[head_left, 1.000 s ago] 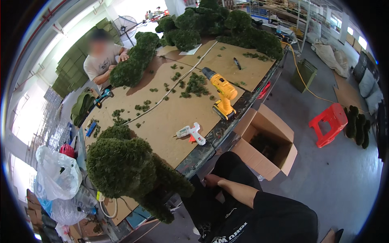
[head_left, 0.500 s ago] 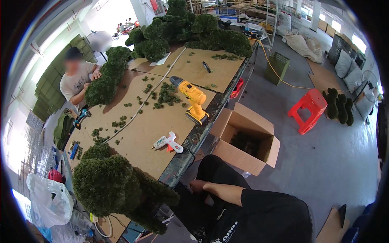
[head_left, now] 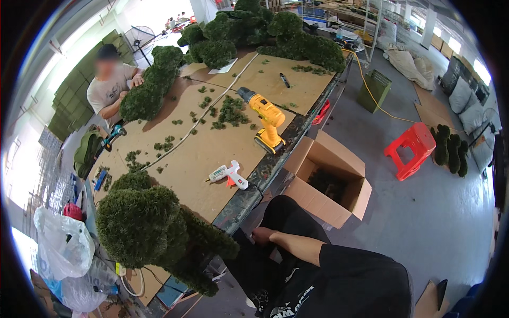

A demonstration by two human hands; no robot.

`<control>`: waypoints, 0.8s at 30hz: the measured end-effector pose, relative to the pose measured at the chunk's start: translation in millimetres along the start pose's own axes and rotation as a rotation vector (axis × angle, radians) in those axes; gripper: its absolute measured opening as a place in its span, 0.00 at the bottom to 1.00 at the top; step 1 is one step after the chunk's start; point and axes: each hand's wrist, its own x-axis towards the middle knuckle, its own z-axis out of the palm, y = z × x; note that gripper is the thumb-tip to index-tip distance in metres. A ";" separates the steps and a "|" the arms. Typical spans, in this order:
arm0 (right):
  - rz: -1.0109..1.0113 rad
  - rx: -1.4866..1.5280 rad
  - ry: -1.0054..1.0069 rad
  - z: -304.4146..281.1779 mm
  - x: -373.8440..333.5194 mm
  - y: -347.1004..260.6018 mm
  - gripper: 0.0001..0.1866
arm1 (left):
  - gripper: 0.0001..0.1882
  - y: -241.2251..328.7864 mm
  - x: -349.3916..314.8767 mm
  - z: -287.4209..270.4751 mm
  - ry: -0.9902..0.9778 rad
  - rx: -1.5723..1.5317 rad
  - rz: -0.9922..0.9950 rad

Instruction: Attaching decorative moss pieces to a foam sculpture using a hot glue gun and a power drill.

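Mainly the view has shifted; the topiary [head_left: 140, 228] stays at nine o'clock from the right hand [head_left: 262, 235], so work looks paused. I can't tell whether that hand grips anything; the left hand is hidden.

The right hand [head_left: 262, 235] is at the lap [head_left: 294, 217], near the counter [head_left: 245, 203] and 1 bushy green figure [head_left: 140, 228]. 1 yellow drill [head_left: 268, 113] stands near 1 white glue gun [head_left: 233, 174]; across the counter, a co-worker [head_left: 108, 90] touches another green shape [head_left: 151, 87].
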 end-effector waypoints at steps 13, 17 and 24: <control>0.051 0.053 0.037 8.8 6.6 9.4 0.18 | 0.18 12.4 0.5 13.5 0.007 0.143 0.030; 0.024 0.056 0.043 10.5 7.7 9.4 0.17 | 0.18 14.1 2.1 16.2 0.002 0.179 0.037; 0.037 0.091 0.041 13.4 9.2 13.2 0.17 | 0.18 14.1 5.4 21.9 -0.004 0.235 0.057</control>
